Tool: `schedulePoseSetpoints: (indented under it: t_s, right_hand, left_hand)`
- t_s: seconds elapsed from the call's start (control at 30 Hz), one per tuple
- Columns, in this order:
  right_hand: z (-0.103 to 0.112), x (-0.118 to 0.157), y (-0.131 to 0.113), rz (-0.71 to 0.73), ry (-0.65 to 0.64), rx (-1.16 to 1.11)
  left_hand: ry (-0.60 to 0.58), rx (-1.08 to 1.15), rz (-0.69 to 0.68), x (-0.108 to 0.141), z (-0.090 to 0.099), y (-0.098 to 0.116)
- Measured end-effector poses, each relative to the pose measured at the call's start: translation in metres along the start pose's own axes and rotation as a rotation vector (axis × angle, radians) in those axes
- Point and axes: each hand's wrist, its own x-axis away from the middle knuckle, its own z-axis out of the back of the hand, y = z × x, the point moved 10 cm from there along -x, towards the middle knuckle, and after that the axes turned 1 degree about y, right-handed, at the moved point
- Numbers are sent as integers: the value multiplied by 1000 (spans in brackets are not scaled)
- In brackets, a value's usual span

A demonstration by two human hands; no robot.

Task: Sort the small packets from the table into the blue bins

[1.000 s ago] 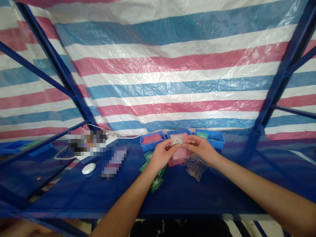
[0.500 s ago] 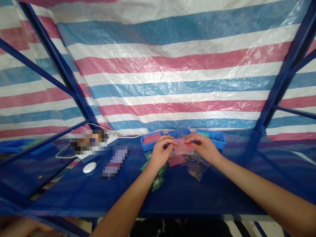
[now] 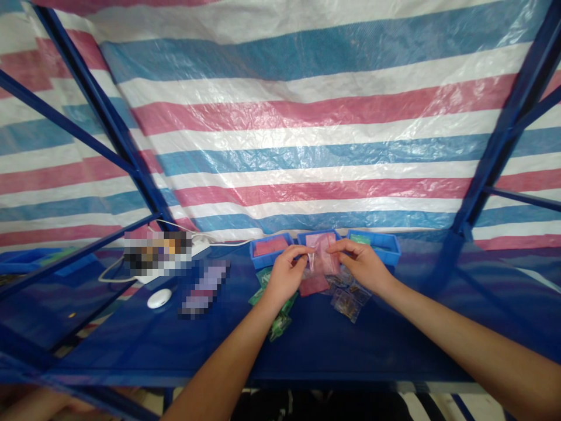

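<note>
Between my hands a thin, see-through pink bag (image 3: 323,257) is held up in front of the middle blue bin. My left hand (image 3: 289,272) pinches its left edge, and my right hand (image 3: 359,264) pinches its right side. Below it a red-pink piece (image 3: 314,286) lies on the blue table. Green packets (image 3: 280,321) lie beside and below my left hand. Near my right hand are small clear bags with brownish contents (image 3: 347,305). The left blue bin (image 3: 270,250) holds pink pieces; the right blue bin (image 3: 386,248) has something green in it.
A white power strip (image 3: 169,269) with cables stands at the left, partly blurred out. Close to it lie a white oval object (image 3: 159,299) and a blurred purple item (image 3: 205,286). Blue frame posts (image 3: 100,111) rise at both sides. Another person's arm (image 3: 48,403) shows at the lower left.
The pink bag now stands taller and spreads upward over the middle bin, where it was lower and flatter before. Both hands have stayed nearly in place, still pinching it.
</note>
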Motion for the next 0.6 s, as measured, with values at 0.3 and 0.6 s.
schedulePoseSetpoints:
  t_s: [0.3, 0.6]
  right_hand:
    - [-31, 11, -26, -19, -208, -229]
    - [-15, 5, -1, -115, -37, -204]
  left_hand:
    - [-127, 88, 20, 8, -20, 11]
    - [-80, 67, -27, 2, -10, 10]
